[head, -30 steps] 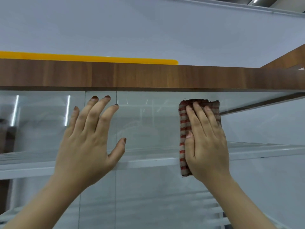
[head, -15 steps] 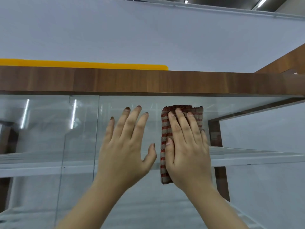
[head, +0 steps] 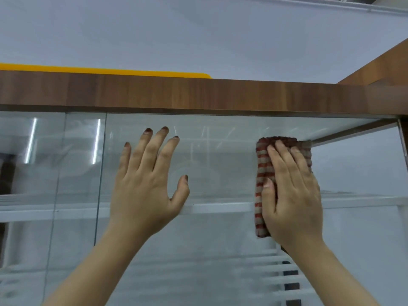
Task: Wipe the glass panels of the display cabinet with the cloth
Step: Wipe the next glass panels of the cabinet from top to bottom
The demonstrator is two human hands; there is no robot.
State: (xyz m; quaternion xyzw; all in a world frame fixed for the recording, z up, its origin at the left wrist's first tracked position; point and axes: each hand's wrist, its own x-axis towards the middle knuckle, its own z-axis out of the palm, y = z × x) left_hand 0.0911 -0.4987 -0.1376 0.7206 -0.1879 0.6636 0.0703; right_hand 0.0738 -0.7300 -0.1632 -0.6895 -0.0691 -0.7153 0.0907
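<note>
Right hand (head: 291, 195), fingers flat, presses the folded red-and-beige striped cloth (head: 263, 184) on the clear glass panel (head: 220, 155); flat left hand (head: 148, 184) holds nothing (risk: fresh palm smears, panel sliding).

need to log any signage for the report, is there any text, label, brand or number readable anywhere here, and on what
None: no words, labels, brands or numbers can be read anywhere.
Yellow strip above the wooden top rail: plain, no lettering showing.
Striped cloth under the right hand: pattern only, no tag showing.
Glass panel by the left hand: only reflections and streaks.
</note>
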